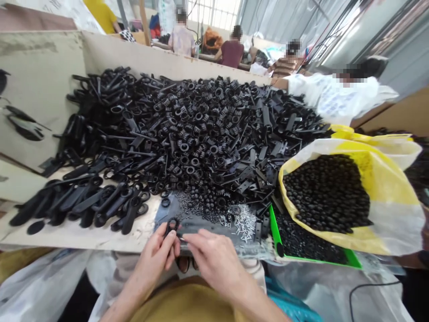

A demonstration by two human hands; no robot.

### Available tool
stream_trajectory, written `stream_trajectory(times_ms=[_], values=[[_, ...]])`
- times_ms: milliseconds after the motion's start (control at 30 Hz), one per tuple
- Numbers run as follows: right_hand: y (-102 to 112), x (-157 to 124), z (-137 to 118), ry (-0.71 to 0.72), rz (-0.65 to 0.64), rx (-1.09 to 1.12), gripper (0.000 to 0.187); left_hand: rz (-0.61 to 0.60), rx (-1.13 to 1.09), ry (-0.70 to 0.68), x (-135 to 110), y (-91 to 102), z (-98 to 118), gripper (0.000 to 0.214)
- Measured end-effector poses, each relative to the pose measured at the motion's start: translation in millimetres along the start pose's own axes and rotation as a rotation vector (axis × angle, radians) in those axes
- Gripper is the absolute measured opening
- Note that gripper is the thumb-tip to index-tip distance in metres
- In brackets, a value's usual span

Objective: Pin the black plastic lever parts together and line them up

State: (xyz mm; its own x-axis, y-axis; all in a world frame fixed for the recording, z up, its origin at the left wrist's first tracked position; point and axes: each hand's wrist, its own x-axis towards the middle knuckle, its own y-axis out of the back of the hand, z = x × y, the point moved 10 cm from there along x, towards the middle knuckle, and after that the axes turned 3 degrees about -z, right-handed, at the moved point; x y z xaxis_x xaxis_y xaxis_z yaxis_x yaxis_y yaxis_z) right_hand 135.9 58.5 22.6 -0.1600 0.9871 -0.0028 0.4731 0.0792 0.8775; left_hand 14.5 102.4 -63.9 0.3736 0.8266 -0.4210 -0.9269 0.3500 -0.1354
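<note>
My left hand (pixel 157 255) is closed on a black plastic ring-headed part (pixel 171 226) at the table's near edge. My right hand (pixel 214 257) meets it from the right, fingers pinched on something small I cannot make out, likely one of the small metal pins (pixel 243 221) that lie scattered just beyond. A big heap of black plastic rings and clips (pixel 197 134) covers the table behind my hands. Long black handle-shaped pieces (pixel 87 201) lie in a row to the left.
A yellow and white bag (pixel 385 179) full of small black round parts stands at the right, above a green tray (pixel 278 237) of more. Cardboard walls (pixel 40 80) fence the table. A person in white (pixel 335 96) works at far right; others sit behind.
</note>
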Motion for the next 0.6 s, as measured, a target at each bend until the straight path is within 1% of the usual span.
stream_trajectory(times_ms=[67, 100, 167, 200, 233, 267, 333, 400, 500, 533, 600], values=[[29.6, -6.5, 28.7, -0.062, 0.074, 0.186, 0.024, 0.036, -0.008, -0.001, -1.7, 6.2, 13.5, 0.051], [46.0, -9.1, 47.3, -0.123, 0.141, 0.210, 0.026, 0.052, -0.019, 0.007, -2.6, 8.6, 18.1, 0.051], [78.6, -10.5, 76.3, -0.189, 0.306, 0.150, 0.026, 0.046, -0.055, 0.035, -3.4, 6.8, 21.5, 0.051], [89.1, -6.8, 83.4, -0.179, 0.355, 0.102, 0.025, 0.028, -0.081, 0.054, -3.4, 2.7, 19.9, 0.050], [95.7, -0.4, 85.0, -0.140, 0.386, 0.039, 0.024, 0.008, -0.110, 0.075, -3.2, -2.7, 16.5, 0.050], [97.5, 8.3, 83.9, -0.100, 0.395, -0.031, 0.024, -0.010, -0.138, 0.094, -2.8, -8.6, 11.8, 0.050], [91.9, 28.2, 79.2, -0.050, 0.385, -0.148, 0.023, -0.042, -0.171, 0.118, -2.1, -20.5, 2.2, 0.052], [83.5, 46.1, 76.7, -0.055, 0.390, -0.192, 0.020, -0.069, -0.171, 0.113, -1.8, -29.6, -3.4, 0.055], [79.9, 64.2, 76.8, -0.070, 0.444, -0.120, 0.016, -0.081, -0.156, 0.099, -4.3, -33.6, -3.5, 0.058], [82.5, 68.4, 78.6, -0.070, 0.467, -0.081, 0.016, -0.076, -0.156, 0.099, -5.8, -32.6, -2.1, 0.057], [95.0, 74.6, 87.3, -0.072, 0.526, 0.014, 0.016, -0.063, -0.164, 0.101, -8.6, -29.5, 1.5, 0.054]])
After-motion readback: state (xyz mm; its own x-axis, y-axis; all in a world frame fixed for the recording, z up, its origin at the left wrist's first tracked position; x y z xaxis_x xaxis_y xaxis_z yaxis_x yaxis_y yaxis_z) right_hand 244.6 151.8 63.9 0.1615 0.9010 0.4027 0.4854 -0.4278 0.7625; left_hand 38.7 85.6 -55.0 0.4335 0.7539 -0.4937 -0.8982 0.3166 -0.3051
